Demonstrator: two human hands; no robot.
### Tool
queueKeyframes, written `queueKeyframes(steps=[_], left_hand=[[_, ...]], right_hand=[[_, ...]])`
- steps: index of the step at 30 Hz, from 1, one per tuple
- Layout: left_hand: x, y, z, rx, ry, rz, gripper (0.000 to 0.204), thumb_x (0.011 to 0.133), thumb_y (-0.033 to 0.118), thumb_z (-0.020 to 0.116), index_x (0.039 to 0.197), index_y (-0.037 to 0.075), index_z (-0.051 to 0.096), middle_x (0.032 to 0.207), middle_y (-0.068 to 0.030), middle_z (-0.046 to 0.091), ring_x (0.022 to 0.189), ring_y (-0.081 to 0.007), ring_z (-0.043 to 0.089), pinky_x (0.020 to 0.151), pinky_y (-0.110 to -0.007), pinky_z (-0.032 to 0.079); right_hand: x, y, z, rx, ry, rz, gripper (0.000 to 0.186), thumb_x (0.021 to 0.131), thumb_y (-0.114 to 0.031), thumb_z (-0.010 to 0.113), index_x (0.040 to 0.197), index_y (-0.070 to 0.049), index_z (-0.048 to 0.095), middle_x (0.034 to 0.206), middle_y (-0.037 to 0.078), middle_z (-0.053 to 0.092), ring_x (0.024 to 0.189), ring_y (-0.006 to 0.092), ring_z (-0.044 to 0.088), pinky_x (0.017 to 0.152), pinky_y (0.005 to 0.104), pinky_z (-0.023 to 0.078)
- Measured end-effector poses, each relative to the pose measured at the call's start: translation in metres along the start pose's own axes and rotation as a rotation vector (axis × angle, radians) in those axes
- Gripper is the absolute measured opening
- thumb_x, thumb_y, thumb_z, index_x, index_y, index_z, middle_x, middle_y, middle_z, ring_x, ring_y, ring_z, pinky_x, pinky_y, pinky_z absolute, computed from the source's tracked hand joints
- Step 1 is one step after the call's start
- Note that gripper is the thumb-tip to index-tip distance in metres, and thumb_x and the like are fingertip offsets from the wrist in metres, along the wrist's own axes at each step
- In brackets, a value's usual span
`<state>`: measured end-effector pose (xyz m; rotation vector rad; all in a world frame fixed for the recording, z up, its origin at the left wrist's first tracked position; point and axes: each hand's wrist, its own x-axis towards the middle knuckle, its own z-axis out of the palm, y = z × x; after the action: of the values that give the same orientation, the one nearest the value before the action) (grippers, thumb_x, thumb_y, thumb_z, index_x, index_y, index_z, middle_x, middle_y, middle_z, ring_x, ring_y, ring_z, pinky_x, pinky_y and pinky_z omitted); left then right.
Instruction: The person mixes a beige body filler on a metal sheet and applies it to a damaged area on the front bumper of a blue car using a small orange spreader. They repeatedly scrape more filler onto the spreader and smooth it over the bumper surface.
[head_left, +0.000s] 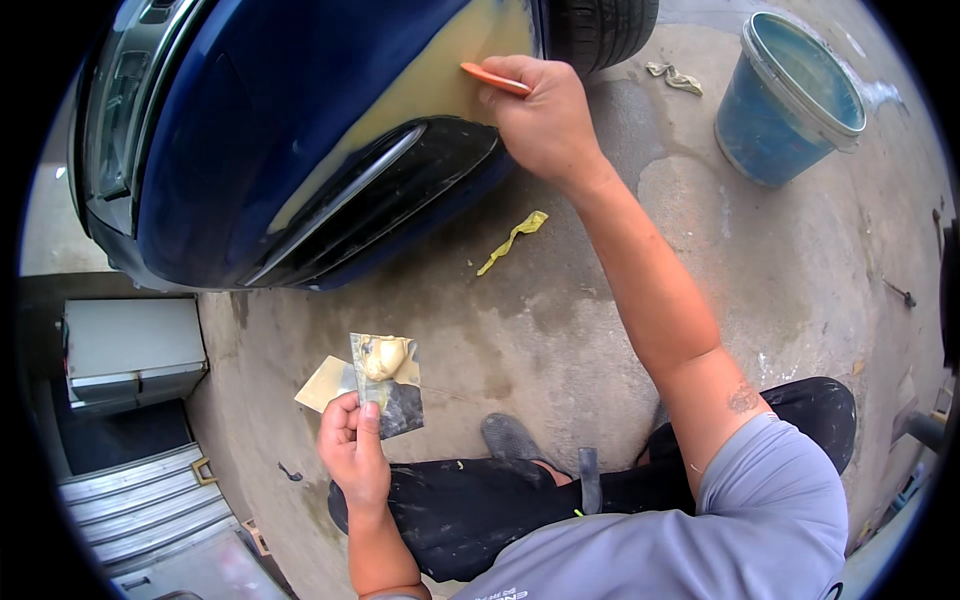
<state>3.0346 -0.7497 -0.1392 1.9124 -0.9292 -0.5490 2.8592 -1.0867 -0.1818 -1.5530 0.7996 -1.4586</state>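
- Right hand [545, 110] grasps the orange spreader [495, 80], thumb and fingers pinched round it; from where I stand it's over the patch [420, 90] on the blue car [270, 60], edge contact hard to confirm
- Left hand [357, 460] grips the plate [402, 408] by its lower edge, thumb on top; putty [384, 356] sits on its upper part, a tan card [322, 384] juts out behind
- Step looks like spreading filler; my take: low blade angle, even pressure, long overlapping strokes along the body curve
- Best to feather edges thin into the blue, and wipe the blade often so no ridges drag
- Care likely needed at the lower border, right above the black trim [430, 185]; plate best held level so the putty won't slide
- Putty: creamy, thick, lumpy mound; patch: matte tan, smooth-looking, broad band, blurry at the edges
- Spreader thin, flat; plate squarish, greyish, smeared; car paint glossy
- Floor [560, 330] rough, stained concrete; yellow strip [512, 243] crumpled; bucket [765, 125] blue, round, scuffed; tyre [615, 30] black, grooved
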Motion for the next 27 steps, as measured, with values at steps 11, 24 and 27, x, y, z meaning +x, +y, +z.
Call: queueKeyframes(steps=[11, 24, 27], left_hand=[[-0.007, 0.024, 0.007, -0.075, -0.024, 0.044, 0.015, 0.098, 0.005, 0.063, 0.109, -0.005, 0.061, 0.080, 0.0024, 0.065, 0.070, 0.0001, 0.050, 0.065, -0.017, 0.038], [-0.013, 0.032, 0.014, -0.237, -0.011, 0.058, 0.017, 0.099, 0.005, 0.061, 0.111, -0.006, 0.060, 0.085, -0.0018, 0.069, 0.073, -0.0008, 0.054, 0.067, -0.017, 0.041], [-0.012, 0.034, 0.016, -0.230, -0.014, 0.057, 0.014, 0.099, 0.003, 0.059, 0.110, -0.006, 0.060, 0.081, 0.0010, 0.067, 0.068, 0.0009, 0.050, 0.062, -0.018, 0.038]], right_hand=[[-0.047, 0.007, 0.026, -0.294, 0.123, -0.294, 0.019, 0.078, 0.008, 0.061, 0.092, -0.001, 0.069, 0.080, 0.018, 0.064, 0.073, 0.0350, 0.061, 0.064, 0.0388, 0.049], [-0.156, -0.077, 0.028, -0.172, -0.437, -0.636, 0.022, 0.061, -0.011, 0.072, 0.080, -0.010, 0.061, 0.075, 0.001, 0.056, 0.078, 0.0239, 0.057, 0.079, 0.0395, 0.046], [-0.161, -0.079, 0.034, -0.205, -0.408, -0.634, 0.022, 0.062, -0.012, 0.071, 0.081, -0.010, 0.061, 0.076, 0.001, 0.056, 0.078, 0.0240, 0.057, 0.081, 0.0402, 0.046]])
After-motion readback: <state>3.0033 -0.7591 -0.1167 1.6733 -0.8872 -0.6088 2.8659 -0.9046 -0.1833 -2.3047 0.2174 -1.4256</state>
